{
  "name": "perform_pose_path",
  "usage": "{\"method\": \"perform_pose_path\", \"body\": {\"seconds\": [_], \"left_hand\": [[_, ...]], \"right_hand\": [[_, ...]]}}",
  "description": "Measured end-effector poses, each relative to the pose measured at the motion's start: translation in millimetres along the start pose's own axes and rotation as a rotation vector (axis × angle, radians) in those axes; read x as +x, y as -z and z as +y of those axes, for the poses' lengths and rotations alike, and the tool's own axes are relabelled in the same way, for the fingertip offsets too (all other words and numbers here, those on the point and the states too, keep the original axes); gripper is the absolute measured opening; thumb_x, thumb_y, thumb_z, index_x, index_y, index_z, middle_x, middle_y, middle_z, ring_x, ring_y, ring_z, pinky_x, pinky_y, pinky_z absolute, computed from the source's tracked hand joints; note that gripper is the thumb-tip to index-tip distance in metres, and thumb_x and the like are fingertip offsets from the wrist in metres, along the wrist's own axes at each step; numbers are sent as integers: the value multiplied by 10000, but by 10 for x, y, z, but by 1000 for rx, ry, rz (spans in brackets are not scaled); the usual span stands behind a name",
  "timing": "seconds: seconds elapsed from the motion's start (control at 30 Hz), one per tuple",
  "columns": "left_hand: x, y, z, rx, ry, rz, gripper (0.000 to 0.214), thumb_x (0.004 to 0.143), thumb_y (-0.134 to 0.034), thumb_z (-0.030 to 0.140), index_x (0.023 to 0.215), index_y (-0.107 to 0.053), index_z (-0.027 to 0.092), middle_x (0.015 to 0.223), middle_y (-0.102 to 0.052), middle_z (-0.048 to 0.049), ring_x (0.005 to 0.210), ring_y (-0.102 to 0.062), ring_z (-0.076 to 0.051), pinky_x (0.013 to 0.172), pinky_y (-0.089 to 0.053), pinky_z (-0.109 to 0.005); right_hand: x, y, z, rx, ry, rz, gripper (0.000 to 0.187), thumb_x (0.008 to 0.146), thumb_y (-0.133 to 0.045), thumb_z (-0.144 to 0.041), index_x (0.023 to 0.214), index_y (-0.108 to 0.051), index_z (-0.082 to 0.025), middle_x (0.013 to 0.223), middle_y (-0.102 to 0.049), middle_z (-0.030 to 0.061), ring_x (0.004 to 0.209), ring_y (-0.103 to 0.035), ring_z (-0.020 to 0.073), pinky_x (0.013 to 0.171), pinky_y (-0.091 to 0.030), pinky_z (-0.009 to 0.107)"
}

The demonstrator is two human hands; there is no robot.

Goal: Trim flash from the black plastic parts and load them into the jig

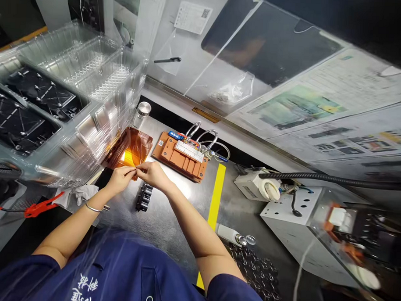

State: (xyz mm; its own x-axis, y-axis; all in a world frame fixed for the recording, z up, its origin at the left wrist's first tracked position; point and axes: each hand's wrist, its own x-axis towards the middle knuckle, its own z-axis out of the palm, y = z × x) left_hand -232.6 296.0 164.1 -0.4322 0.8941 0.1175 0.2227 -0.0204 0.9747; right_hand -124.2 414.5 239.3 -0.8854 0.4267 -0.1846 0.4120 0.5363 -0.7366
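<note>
My left hand [121, 179] and my right hand [154, 174] meet at the fingertips, both closed in a pinch at the near edge of an amber see-through bin [142, 144]. Whatever lies between the fingers is too small to make out. Just below my right hand, a black ribbed part [144, 197] lies on the metal bench [171, 224]. To the right of the bin sits an orange-brown fixture block [174, 158] with a white scale strip [189, 151] and several looped tubes behind it.
Clear plastic trays [99, 120] with black parts [41, 92] are stacked at left. Red-handled pliers [40, 207] lie near white gloves [86, 193]. A lidded glass jar [142, 113] stands behind the bin. Yellow tape [216, 199] crosses the bench; a grey-white machine [293, 224] stands right.
</note>
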Motion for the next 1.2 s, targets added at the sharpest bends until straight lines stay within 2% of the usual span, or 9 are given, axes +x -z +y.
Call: {"method": "perform_pose_path", "body": {"seconds": [0.1,0.33,0.43,0.57,0.67,0.87,1.0,1.07,1.2], "left_hand": [[1,-13,18,12,-19,12,168,824,-567,204,864,-723,155,830,-738,-73,726,-677,-160,706,-547,-276],[-26,-9,46,35,-19,11,163,818,-573,202,859,-725,160,845,-740,-74,744,-679,-165,721,-542,-276],[-21,9,74,25,17,9,141,804,-594,209,832,-723,162,806,-737,-59,720,-672,-157,702,-530,-259],[-5,43,135,54,54,-30,146,797,-573,187,768,-715,168,729,-723,-36,671,-651,-143,663,-500,-236],[2,57,165,59,103,-61,168,802,-573,216,710,-700,156,637,-693,-24,590,-616,-128,609,-469,-224],[-15,52,112,-83,137,-103,161,800,-596,251,727,-705,157,667,-701,-20,614,-619,-128,639,-475,-228],[-42,32,54,-132,133,-64,148,780,-620,265,798,-725,161,762,-729,-41,689,-648,-146,679,-490,-248],[-58,10,34,-154,153,-34,170,773,-628,296,792,-725,157,745,-724,-46,683,-644,-150,675,-496,-257],[-94,-68,21,-259,236,19,213,749,-646,362,758,-709,159,680,-697,-34,647,-629,-148,645,-512,-266]], "right_hand": [[-14,31,-15,-26,9,5,220,749,-533,-51,727,-734,-136,641,-679,10,550,-538,80,546,-366,171],[-30,95,-82,-1,12,-39,208,753,-543,-78,715,-740,-130,580,-652,-4,512,-510,72,519,-349,172],[-32,92,-97,39,24,-39,226,746,-533,-66,779,-746,-135,656,-687,7,558,-553,83,553,-387,170],[-39,64,-91,121,10,-64,164,790,-587,-187,796,-746,-146,690,-709,13,615,-614,109,587,-427,176],[-47,53,-67,65,5,-33,188,790,-562,-132,811,-749,-149,696,-710,15,622,-614,109,586,-427,176],[-48,108,-34,2,70,-123,206,836,-544,-151,898,-741,-150,815,-730,47,718,-645,131,676,-458,204],[-48,117,-65,-102,41,-107,184,832,-555,-143,851,-737,-130,752,-720,56,654,-623,129,623,-432,207],[-56,112,-65,-137,36,-86,175,822,-554,-128,828,-730,-126,730,-711,54,634,-608,125,607,-419,210],[-87,91,-10,-20,25,-60,155,821,-549,-152,791,-701,-133,713,-691,33,638,-599,113,611,-429,201]]}}
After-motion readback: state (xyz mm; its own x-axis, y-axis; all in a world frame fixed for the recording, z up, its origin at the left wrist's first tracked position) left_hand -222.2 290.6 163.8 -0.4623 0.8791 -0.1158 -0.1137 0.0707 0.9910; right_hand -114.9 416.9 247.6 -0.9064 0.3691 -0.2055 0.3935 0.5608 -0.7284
